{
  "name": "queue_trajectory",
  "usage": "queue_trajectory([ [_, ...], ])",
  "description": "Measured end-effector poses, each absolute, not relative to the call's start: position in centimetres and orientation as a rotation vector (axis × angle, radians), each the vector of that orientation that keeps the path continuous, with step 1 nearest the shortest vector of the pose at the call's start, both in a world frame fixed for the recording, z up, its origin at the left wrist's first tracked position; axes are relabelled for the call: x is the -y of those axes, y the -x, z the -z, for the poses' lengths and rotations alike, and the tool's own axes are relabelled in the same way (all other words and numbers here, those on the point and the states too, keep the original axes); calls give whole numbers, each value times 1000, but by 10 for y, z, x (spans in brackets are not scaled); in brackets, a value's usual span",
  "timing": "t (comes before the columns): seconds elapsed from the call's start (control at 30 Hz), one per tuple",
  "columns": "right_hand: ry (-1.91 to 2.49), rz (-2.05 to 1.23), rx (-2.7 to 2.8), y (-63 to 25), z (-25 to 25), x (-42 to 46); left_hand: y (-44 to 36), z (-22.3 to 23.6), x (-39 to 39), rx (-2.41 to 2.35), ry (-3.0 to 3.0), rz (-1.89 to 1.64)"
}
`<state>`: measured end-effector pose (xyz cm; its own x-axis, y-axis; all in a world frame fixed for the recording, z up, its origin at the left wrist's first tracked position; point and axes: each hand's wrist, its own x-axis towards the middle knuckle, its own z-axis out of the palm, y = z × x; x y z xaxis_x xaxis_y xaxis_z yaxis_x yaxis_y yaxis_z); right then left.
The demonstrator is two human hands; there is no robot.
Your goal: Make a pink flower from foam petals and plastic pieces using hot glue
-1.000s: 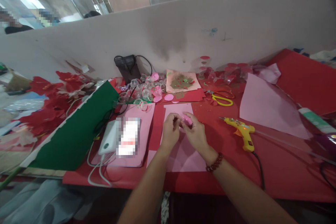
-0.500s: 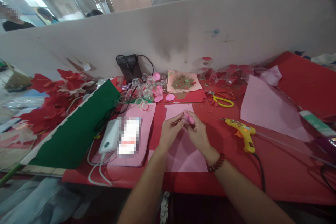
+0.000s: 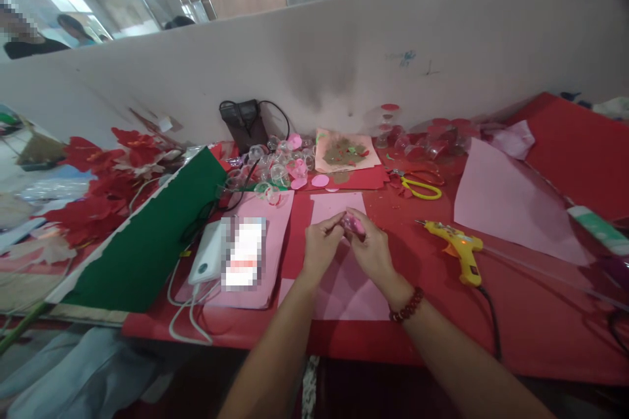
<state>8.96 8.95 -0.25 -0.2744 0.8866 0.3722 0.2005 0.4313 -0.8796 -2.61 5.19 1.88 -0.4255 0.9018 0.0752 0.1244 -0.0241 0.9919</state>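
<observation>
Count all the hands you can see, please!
2: the left hand and the right hand, both at the small pink piece above the pink paper. People behind the wall may have hands hidden.

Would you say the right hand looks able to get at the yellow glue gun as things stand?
Probably yes: nothing tall stands on the red tabletop between the right hand and yellow glue gun, though that hand holds a pink object.

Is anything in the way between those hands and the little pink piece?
Nothing visible. The right hand holds the pink piece, and the left hand has its fingertips close by it, their grip unclear. The glue gun lies off to the right, apart from both.
</observation>
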Motion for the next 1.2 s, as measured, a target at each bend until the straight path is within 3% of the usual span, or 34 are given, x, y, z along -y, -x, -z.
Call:
queue_trajectory([
  [0.17, 931, -941, 1731, -90, 0, -90, 29, -21, -51, -1443, -1084, -1511],
  [0.53, 942, -955, 1737, -90, 1, -87, 29, -18, -50, -1683, -1151, -1465],
  [0.77, 941, -994, 1730, -90, 2, -89, 31, -19, -51, -1355, -966, -1564],
  [1.2, 984, -884, 1799, -89, 6, -88, 17, -18, -56, -1323, -674, -1675],
])
